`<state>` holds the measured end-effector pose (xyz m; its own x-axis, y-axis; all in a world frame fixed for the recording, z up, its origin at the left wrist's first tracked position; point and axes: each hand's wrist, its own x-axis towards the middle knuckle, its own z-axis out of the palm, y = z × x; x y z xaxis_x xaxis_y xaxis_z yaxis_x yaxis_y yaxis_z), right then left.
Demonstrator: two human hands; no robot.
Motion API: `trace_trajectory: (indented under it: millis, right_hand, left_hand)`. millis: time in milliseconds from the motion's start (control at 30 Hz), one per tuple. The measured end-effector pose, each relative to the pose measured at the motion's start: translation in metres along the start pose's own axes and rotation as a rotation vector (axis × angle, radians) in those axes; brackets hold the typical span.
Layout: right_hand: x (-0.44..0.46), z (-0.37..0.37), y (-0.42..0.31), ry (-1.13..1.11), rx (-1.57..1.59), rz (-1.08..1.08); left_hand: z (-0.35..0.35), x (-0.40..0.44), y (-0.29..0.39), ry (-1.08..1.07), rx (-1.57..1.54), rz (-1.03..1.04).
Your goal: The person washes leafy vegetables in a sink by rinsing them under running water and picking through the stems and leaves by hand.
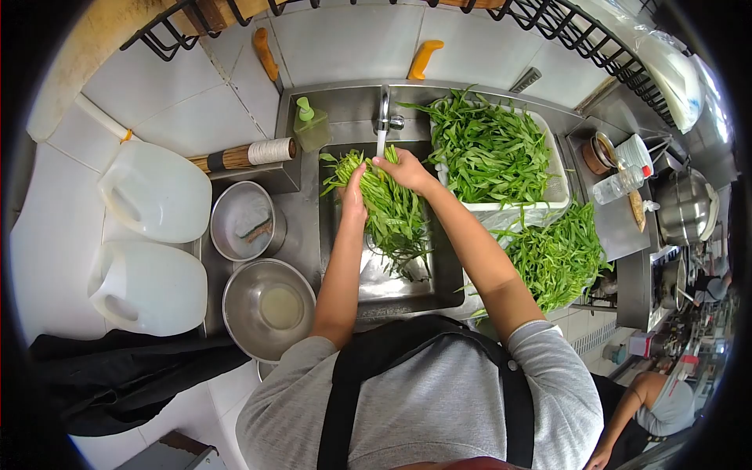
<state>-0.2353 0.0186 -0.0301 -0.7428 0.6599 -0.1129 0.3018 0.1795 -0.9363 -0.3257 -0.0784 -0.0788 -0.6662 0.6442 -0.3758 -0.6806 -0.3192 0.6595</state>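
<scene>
Over the steel sink (395,307), my left hand (354,192) and my right hand (403,171) are both closed on one bunch of leafy greens (384,207). The stems point up and left, and the leaves hang down into the basin. Water runs from the faucet (384,117) just above my right hand onto the stems. A white basket (558,168) heaped with long green leaves stands right of the sink. Below it lies another pile of greens (556,254).
Left of the sink are two steel bowls (235,319), two translucent jugs (160,188) and a green-topped soap bottle (313,129). Orange-handled tools hang on the tiles. A plastic bottle (619,185) and steel pot (681,207) are at right. Another person's arm (627,411) shows at lower right.
</scene>
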Motion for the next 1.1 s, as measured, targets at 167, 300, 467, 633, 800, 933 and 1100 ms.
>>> trace_trajectory:
  millis: [167, 300, 467, 633, 800, 933, 1100]
  right_hand:
    - [-0.01, -0.006, -0.01, -0.028, 0.195, 0.068]
    - [-0.005, -0.013, -0.005, -0.019, 0.267, -0.013]
    - [-0.003, -0.017, -0.011, -0.002, 0.284, 0.017]
    - [-0.001, -0.017, -0.009, 0.026, -0.104, -0.156]
    - [-0.003, -0.008, -0.009, -0.131, -0.166, -0.22]
    - [-0.006, -0.012, -0.009, -0.2, -0.115, -0.223]
    - [-0.008, -0.02, -0.012, -0.22, -0.301, -0.339]
  left_hand:
    - [0.002, -0.004, 0.004, 0.038, 0.001, -0.027]
    - [0.001, -0.008, 0.009, 0.01, -0.01, -0.027]
    - [0.0, -0.01, 0.009, 0.018, -0.021, -0.047]
    - [-0.001, -0.002, 0.004, -0.01, -0.015, 0.017]
    - [0.001, 0.0, 0.0, -0.057, 0.018, 0.065]
    - [0.007, -0.008, 0.006, -0.036, -0.009, 0.111]
    - [0.009, -0.008, 0.006, -0.021, -0.008, 0.137]
